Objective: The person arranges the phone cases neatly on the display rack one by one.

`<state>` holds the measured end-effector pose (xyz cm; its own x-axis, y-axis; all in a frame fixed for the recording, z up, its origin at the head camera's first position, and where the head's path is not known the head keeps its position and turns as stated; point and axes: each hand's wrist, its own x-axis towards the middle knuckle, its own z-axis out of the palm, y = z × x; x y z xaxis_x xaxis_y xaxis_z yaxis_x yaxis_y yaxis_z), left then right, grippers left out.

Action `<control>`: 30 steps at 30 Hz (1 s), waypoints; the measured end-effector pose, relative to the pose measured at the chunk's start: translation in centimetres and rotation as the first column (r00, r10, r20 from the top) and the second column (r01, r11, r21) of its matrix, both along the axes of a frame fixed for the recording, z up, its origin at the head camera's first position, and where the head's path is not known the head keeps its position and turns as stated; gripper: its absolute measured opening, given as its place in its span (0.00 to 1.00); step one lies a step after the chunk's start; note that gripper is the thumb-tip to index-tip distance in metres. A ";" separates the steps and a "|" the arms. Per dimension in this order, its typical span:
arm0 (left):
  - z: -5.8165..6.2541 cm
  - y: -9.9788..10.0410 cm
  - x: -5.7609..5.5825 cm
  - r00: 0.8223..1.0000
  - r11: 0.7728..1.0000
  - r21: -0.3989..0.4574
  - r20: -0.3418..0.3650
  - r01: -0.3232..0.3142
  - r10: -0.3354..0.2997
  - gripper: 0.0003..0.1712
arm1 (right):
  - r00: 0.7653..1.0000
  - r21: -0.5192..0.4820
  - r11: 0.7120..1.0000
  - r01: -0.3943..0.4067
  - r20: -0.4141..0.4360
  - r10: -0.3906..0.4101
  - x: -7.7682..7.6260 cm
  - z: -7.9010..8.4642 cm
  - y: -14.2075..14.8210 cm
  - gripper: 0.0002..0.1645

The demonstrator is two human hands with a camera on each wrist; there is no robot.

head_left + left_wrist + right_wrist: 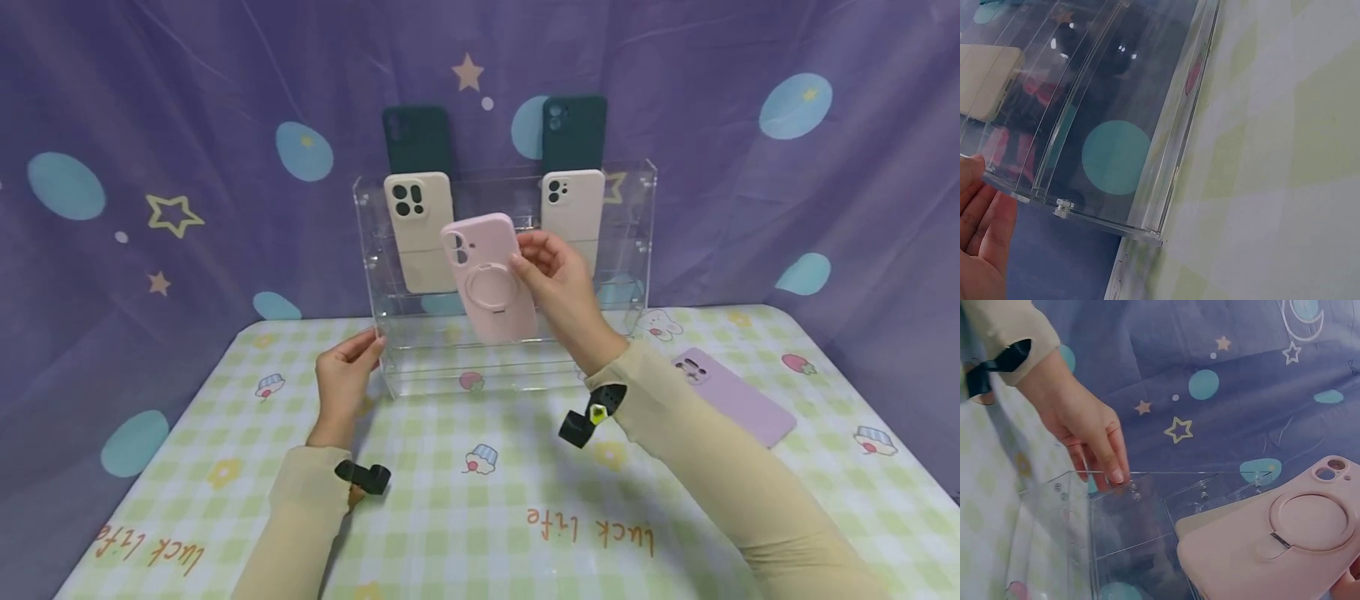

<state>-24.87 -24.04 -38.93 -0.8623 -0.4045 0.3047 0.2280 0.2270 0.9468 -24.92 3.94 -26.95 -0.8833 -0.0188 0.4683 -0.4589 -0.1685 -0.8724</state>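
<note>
A pink phone case (501, 323) with a ring on its back is pinched at its right edge by my right hand (564, 292). It is held tilted in front of a clear acrylic display stand (368, 262). My left hand (343, 379) grips the stand's left side panel, thumb on one side and fingers on the other, as the left wrist view shows. Behind the pink case, a cream case (426, 221) with several camera holes leans in the stand's left part. To the right, a paler case (577, 208) is partly hidden by my right hand.
Two dark green cases, one at left (422, 140) and one at right (585, 137), stand on the stand's upper level. A lilac case (738, 400) lies on the checked tablecloth (450, 542) beside my right sleeve. A purple curtain (225, 75) hangs behind the stand.
</note>
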 end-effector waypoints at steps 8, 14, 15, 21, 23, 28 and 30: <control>0.0 -0.1 -0.1 1.000 1.000 0.006 -0.024 0.018 -0.018 0.18 | 0.980 -0.057 0.998 -0.037 -0.197 0.025 -2.5 0.0 -2.8 0.13; 0.0 0.0 0.1 1.000 1.000 0.021 -0.021 0.014 -0.014 0.17 | 0.961 -0.080 0.994 -0.073 -0.271 0.049 -4.1 -0.8 -5.0 0.13; 0.1 0.0 0.1 1.000 0.999 0.027 -0.019 0.018 -0.017 0.17 | 0.960 -0.080 0.994 -0.071 -0.275 0.047 -4.3 -1.0 -5.4 0.12; 1.5 0.6 1.1 0.999 0.997 0.063 0.004 0.038 -0.038 0.17 | 0.965 -0.082 0.995 -0.063 -0.261 0.039 -5.0 -2.2 -7.3 0.12; 1.9 0.8 1.4 0.999 0.997 0.066 0.007 0.039 -0.040 0.16 | 0.968 -0.096 0.993 -0.063 -0.248 0.038 -5.1 -2.6 -7.9 0.13; 1.4 0.6 1.1 0.999 0.997 0.065 0.012 0.032 -0.033 0.16 | 0.974 -0.121 0.991 -0.051 -0.227 0.022 -5.4 -3.5 -8.7 0.13; 1.0 0.4 0.7 1.000 0.997 0.067 0.011 0.027 -0.028 0.16 | 0.976 -0.124 0.991 -0.044 -0.218 0.016 -5.4 -3.7 -8.9 0.13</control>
<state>-24.14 -23.59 -37.93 -0.8768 -0.3997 0.2672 0.2219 0.1567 0.9624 -30.35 -4.95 -30.63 -0.7608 0.0286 0.6483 -0.6272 -0.2886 -0.7234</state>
